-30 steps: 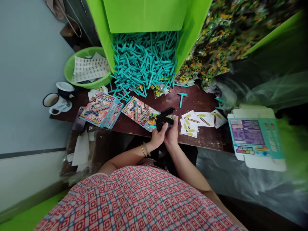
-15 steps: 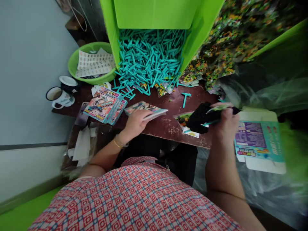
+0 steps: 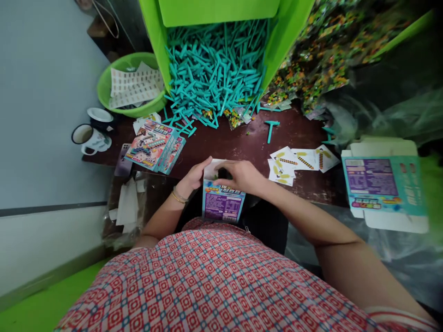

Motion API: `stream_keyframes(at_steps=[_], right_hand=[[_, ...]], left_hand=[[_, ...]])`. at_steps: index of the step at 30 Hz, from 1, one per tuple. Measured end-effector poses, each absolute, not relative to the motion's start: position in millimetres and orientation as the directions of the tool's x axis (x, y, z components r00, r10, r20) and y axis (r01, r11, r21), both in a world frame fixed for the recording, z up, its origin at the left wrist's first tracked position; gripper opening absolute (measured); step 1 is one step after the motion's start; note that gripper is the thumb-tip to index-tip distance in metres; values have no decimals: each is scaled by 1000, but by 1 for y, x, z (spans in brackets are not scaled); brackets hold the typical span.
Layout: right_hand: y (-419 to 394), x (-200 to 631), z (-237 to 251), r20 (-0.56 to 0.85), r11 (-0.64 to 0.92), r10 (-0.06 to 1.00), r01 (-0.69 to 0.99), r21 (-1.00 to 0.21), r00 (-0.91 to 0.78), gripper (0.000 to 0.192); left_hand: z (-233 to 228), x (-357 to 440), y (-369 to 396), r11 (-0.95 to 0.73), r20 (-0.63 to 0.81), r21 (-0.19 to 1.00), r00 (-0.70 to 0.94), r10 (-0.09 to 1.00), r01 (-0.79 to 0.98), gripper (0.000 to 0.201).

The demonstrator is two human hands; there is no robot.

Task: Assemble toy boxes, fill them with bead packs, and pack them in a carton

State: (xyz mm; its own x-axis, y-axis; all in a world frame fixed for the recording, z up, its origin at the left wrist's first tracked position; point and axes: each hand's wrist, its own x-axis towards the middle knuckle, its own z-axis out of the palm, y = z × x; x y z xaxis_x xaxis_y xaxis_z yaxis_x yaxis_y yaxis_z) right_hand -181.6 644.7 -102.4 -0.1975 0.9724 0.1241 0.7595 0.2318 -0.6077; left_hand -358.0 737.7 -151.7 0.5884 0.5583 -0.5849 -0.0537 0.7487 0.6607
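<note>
A single head-worn camera looks steeply down and forward from above the person's chest, close over the dark table (image 3: pixel 242 143). The view reaches a green bin (image 3: pixel 152 46) ahead; its edges look stretched, probably by a wide lens.

Looks like a small home-style toy packing workshop: a bright green corrugated plastic bin (image 3: pixel 152 37) spilling hundreds of identical teal plastic sticks (image 3: pixel 216 69), heaps of clear bags of coloured beads (image 3: pixel 321 55), flat printed cardboard toy boxes (image 3: pixel 154 146) stacked on a worn dark wooden table (image 3: pixel 242 143).
</note>
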Motion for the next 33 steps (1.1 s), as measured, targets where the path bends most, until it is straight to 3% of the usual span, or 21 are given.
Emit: stream_keyframes(at_steps=[3,7,11,13,16,21,25,27,30,33], right_hand=[[633,-182,-94,203,253,965,797,-548,-167,45],[625,-173,-96,36,300,940,768,-567,-340,50],[622,-171,-100,287,286,948,763,-579,-138,44],[621,-179,-102,331,320,932,762,-563,-147,42],[618,-191,-109,247,389,921,733,-558,-301,34],[610,-190,-117,309,300,943,726,-619,-126,29],[609,-195,-116,244,386,922,682,-621,-300,24],[610,-196,-117,218,370,928,691,-621,-302,27],[607,-191,-124,276,274,954,695,-665,-112,30],[599,-186,-144,303,84,905,571,-816,299,30]], left_hand=[[-152,-362,735,768,-594,635,585,552,-81,37],[-151,-366,730,730,-574,673,540,616,-118,38],[-147,-373,725,633,-491,754,491,720,-175,43],[-144,-375,722,603,-466,783,500,730,-149,43],[-142,-375,716,612,-475,783,530,702,-110,43],[-145,-376,707,594,-449,793,531,718,-132,43],[-147,-376,703,580,-462,805,480,745,-125,38],[-147,-376,700,581,-465,805,475,747,-125,36],[-147,-379,694,555,-437,825,500,747,-108,28],[-148,-386,691,520,-437,852,465,770,-60,28]])
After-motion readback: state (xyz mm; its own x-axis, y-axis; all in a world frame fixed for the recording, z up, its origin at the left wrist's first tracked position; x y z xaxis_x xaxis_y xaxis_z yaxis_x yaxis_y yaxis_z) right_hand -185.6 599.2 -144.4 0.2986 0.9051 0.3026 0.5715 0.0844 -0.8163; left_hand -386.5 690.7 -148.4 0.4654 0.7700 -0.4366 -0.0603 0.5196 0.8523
